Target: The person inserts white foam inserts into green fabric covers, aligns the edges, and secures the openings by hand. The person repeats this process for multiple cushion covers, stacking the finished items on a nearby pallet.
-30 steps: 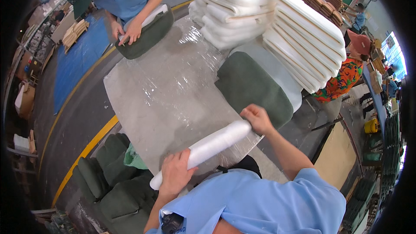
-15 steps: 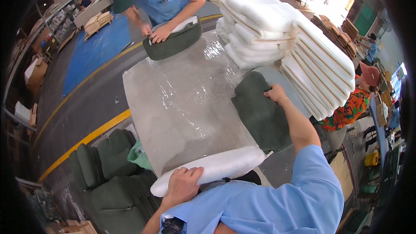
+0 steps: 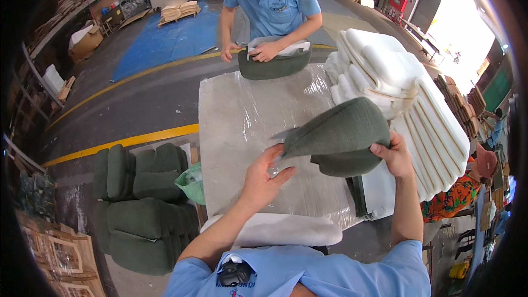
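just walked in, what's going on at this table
A person is holding a dark green fabric piece above the table, gripping its right side with the right hand. The left hand is open by its left tip; whether it touches is hard to tell. A white padded roll lies at the near edge, against the person's body. Across the table, a co-worker handles another green piece with white material. Folded white padding is stacked at the right.

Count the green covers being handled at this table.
2. One green cover is in your right hand, near your left hand; a second cover is under the co-worker's hand at the far edge of the table. More may be hidden.
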The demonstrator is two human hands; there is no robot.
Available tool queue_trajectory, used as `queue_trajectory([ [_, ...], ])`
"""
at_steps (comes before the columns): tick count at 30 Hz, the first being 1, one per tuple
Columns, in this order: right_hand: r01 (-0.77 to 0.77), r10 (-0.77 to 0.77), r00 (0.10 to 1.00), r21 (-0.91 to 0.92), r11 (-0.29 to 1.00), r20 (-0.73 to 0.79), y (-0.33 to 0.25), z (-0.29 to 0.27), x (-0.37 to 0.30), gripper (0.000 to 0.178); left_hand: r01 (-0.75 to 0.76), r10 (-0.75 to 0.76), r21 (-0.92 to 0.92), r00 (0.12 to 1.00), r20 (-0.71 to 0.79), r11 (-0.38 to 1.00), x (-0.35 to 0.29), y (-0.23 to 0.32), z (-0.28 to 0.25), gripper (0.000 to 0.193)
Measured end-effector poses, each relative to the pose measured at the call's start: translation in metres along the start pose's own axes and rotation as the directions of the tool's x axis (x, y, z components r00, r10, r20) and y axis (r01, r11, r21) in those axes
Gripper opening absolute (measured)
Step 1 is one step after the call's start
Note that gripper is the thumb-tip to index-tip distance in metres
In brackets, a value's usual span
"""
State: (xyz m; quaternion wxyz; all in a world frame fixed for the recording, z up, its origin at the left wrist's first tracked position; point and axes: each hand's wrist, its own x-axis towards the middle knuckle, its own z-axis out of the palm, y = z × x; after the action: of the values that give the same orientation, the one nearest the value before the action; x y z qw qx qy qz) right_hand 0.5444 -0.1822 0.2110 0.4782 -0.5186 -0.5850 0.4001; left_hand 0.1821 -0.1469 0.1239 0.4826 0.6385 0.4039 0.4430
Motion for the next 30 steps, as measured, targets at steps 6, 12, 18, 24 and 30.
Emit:
queue_trajectory([
  [6,0.054,-0.046,0.998,0.167,0.985,-0.048,0.033,0.023,-0.031,0.034,-0.188,0.201,0.108,0.970,-0.134,0.976,-0.008,0.016,0.008,0.019],
  [12,-0.032,0.050,0.998,0.368,0.929,-0.040,0.061,0.048,-0.055,0.027,0.168,-0.043,-0.480,0.964,0.261,0.861,-0.033,-0.010,-0.007,0.033],
  [18,-0.093,0.077,0.995,0.332,0.939,0.060,0.064,0.062,-0.065,0.031,0.503,-0.045,-0.834,0.861,0.507,0.228,-0.051,-0.014,0.001,0.054],
  [24,-0.161,0.156,0.987,0.153,0.975,0.048,0.103,0.048,-0.085,0.032,0.585,0.158,-0.807,0.792,0.590,0.086,-0.058,-0.035,0.012,0.069],
  [30,0.121,-0.111,0.992,-0.540,0.833,0.051,-0.009,0.028,-0.095,0.024,0.499,0.058,-0.862,0.861,0.505,0.084,-0.069,-0.007,-0.002,0.057],
])
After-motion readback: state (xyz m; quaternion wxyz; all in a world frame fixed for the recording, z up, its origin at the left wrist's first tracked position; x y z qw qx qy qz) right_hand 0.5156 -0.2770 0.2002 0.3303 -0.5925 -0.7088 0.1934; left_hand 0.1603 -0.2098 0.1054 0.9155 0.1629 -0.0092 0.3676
